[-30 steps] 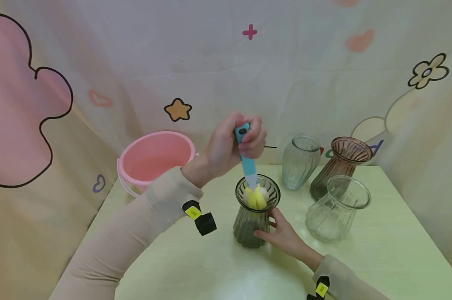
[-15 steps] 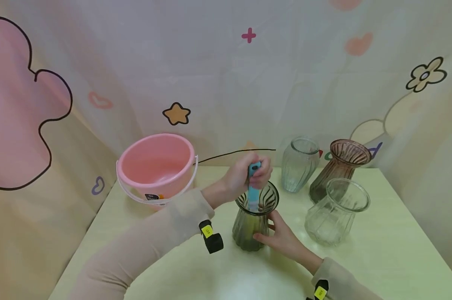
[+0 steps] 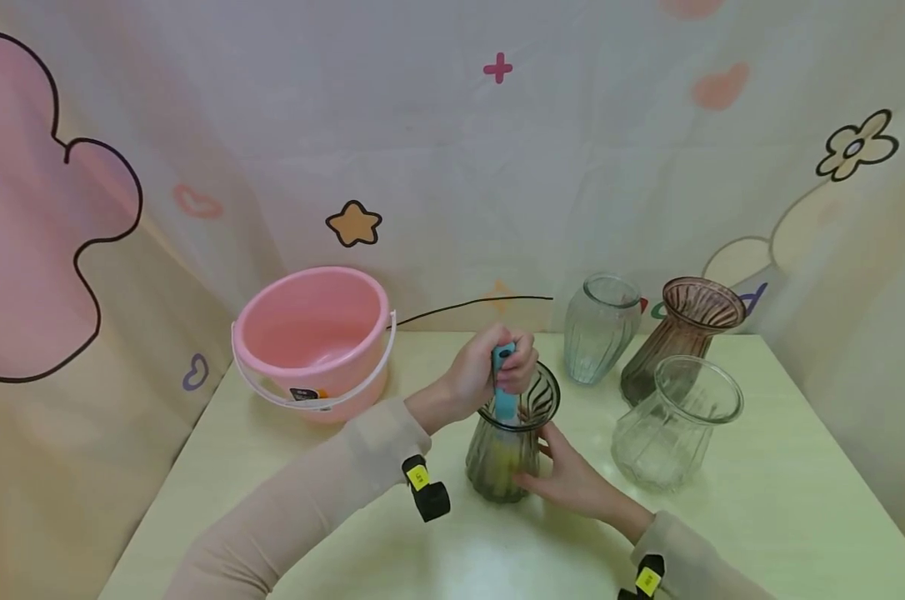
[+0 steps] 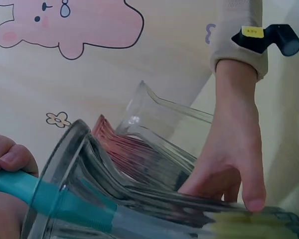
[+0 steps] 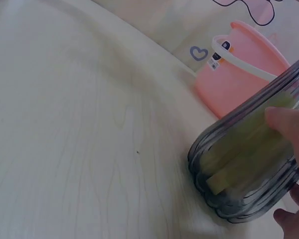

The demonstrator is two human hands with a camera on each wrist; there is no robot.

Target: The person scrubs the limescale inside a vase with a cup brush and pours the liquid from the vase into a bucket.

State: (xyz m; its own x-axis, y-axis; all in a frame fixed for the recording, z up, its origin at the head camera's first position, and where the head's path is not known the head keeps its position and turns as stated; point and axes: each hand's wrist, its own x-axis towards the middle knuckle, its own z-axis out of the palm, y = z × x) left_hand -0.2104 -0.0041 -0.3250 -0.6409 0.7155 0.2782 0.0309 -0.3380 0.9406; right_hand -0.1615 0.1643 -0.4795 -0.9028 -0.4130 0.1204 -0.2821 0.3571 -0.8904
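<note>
In the head view my left hand (image 3: 490,367) grips the blue handle of a bottle brush (image 3: 506,406) from above. The brush stands inside a grey ribbed glass vase (image 3: 490,467), its yellow sponge head (image 5: 244,154) down near the base in the right wrist view. The left wrist view shows the teal handle (image 4: 74,201) passing through the flared rim. My right hand (image 3: 572,475) holds the vase low on its right side, the thumb (image 4: 252,194) in front and the fingers partly hidden behind the glass. The vase is upright on the table.
A pink bucket (image 3: 347,385) with a white handle stands at the back left. Right of the hands are a clear bluish vase (image 3: 601,333), a brownish-pink vase (image 3: 662,358) and a clear wide-mouthed vase (image 3: 658,446). A patterned curtain (image 3: 437,167) hangs behind the pale table (image 3: 392,533).
My left hand has pushed the brush down from the vase's mouth, so the sponge head is now deep inside. My right hand keeps its hold on the vase, which stays in place.
</note>
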